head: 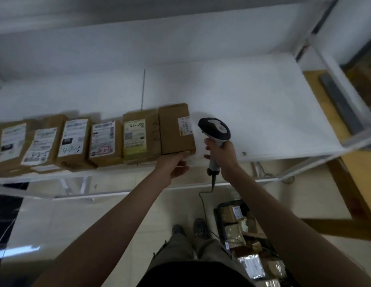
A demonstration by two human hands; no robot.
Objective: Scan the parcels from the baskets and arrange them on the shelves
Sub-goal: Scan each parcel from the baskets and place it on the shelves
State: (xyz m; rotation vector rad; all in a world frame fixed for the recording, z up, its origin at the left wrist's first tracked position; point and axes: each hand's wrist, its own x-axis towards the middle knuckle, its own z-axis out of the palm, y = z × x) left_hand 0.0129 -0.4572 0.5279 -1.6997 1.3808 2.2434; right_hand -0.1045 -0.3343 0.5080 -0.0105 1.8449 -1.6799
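A row of several brown cardboard parcels with white labels stands along the front of the white shelf point(253, 96). My left hand point(173, 165) holds the near end of the rightmost parcel point(175, 131), palm up with fingers under its front edge. Just right of that parcel, my right hand point(220, 154) grips the handle of a grey and white barcode scanner point(215, 129); the scanner's head is level with the parcel's small white label. The scanner's cable hangs down toward the floor.
A black basket point(218, 212) with several more parcels sits on the tiled floor at my right foot. The shelf's right half is bare white board. A wooden frame point(354, 195) lies to the right of the shelf unit.
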